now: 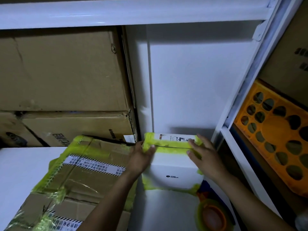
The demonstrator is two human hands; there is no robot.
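Left hand (pixel 141 157) clamped on box (pixel 173 169) corner, right hand (pixel 205 155) flat, fingers apart - best pushed straight back - carton (pixel 83 165) sat just beyond left fingers.

The white box (pixel 173 165) is wearing bands of yellow-green tape across its top and corners and is showing a small dark logo. The brown carton (pixel 80 177) is carrying the same yellow-green tape, plus white strips with black print that are edged in black-and-white dashes. The stacked cartons (pixel 63 72) are showing plain tan, the crate (pixel 275 139) is showing orange patterned with round holes, and the shelf frame (pixel 116 14) is showing white.
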